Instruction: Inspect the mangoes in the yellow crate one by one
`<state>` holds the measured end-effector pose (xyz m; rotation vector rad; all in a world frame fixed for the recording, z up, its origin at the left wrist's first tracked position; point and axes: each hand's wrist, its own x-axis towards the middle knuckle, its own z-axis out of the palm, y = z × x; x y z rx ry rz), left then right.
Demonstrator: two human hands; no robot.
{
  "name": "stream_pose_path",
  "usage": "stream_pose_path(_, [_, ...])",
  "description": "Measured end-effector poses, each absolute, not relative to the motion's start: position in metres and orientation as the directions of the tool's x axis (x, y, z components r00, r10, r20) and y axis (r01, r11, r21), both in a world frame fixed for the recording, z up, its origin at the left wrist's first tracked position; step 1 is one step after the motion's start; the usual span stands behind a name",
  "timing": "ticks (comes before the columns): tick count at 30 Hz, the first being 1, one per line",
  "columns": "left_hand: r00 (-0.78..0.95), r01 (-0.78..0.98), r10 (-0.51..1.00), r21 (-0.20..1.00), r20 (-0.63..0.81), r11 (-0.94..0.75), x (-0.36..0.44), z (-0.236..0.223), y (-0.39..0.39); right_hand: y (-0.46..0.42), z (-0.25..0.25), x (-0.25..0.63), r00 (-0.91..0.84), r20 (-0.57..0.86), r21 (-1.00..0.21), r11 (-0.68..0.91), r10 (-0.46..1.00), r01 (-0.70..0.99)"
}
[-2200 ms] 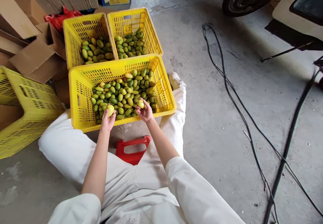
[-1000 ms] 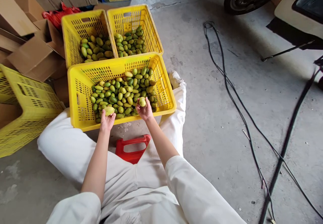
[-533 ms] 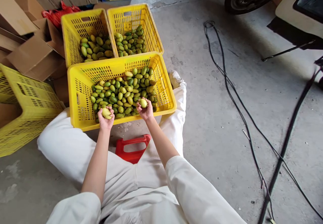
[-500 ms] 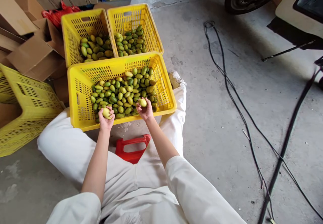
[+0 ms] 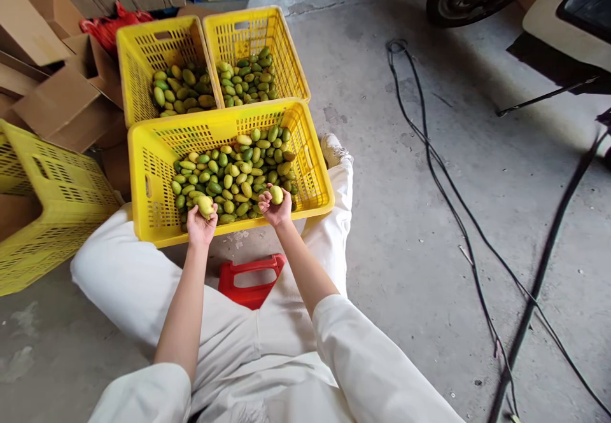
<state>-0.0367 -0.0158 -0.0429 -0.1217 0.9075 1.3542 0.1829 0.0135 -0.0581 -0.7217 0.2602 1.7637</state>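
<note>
My left hand [image 5: 201, 225] is closed round a pale yellow-green oval fruit [image 5: 205, 206], its fingers curled at the fruit's sides. In my right hand [image 5: 277, 210] another yellow-green fruit [image 5: 276, 194] rests against the curled fingers. Both hands hover over the near rim of a large yellow slatted crate [image 5: 224, 229]. Many loose oval fruits [image 5: 228, 181], green to yellow and mango-like, lie inside it; their exact kind I cannot make out.
Two more yellow crates, left [image 5: 162, 35] and right [image 5: 241, 25], hold similar fruit behind. An upright yellow crate [image 5: 71, 181] and cardboard boxes [image 5: 62, 102] stand left. A red plastic stool [image 5: 251, 294] is between my legs. Black cables [image 5: 429, 149] cross the floor near a parked vehicle [image 5: 548, 16].
The fruit in my left hand has turned and risen slightly towards the fingertips. My right hand's fruit has shifted a little to the right. The crates stay put.
</note>
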Motion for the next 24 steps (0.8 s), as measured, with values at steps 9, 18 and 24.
stream_pose_path(9, [-0.143,-0.824,0.783,0.511,-0.606,0.245,-0.031,-0.053,-0.013,0.013,-0.051,0.182,-0.209,-0.581,-0.145,-0.352,0.786,-0.925])
stream_pose_path(18, [-0.142,-0.875,0.813,0.456,-0.564,0.164,-0.033,-0.048,-0.015,0.01,-0.051,0.184,-0.216,-0.549,-0.235,-0.397,0.808,-0.887])
stream_pose_path(24, [-0.102,-0.861,0.764,0.441,-0.637,0.253,-0.03,-0.044,-0.017,0.01,-0.047,0.181,-0.179,-0.596,-0.19,-0.354,0.783,-0.916])
